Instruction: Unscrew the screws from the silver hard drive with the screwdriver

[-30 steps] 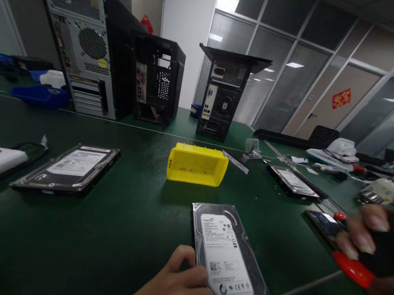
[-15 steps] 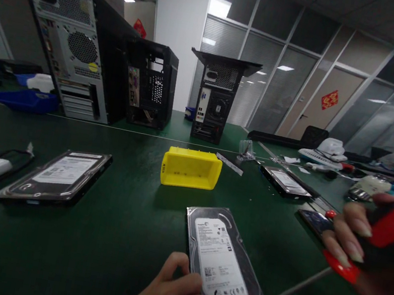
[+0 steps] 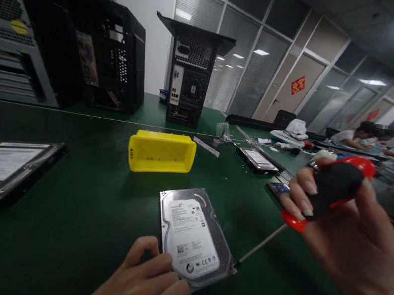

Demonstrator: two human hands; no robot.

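A silver hard drive (image 3: 197, 238) with a white label lies on the green table in the lower middle. My left hand (image 3: 155, 281) has curled fingers pressed on its near left edge, gripping it. At the right, my right hand (image 3: 338, 206) is wrapped round the red and black handle of a screwdriver (image 3: 264, 244). The metal tip touches the near right corner of the drive, beside a small screw or bit that is too small to make out. A yellow bin (image 3: 161, 154) tipped on its side stands beyond the drive.
Another hard drive (image 3: 0, 167) lies at the left, and one more (image 3: 258, 160) at the back right. Black computer cases (image 3: 189, 80) stand along the back. A circuit-board item (image 3: 277, 190) lies behind my right hand. Several people sit at the far right.
The view has turned to the right, so everything appears shifted left and more people show. My right hand has rotated on the handle, its thumb now visible; the tip remains at the drive's corner.
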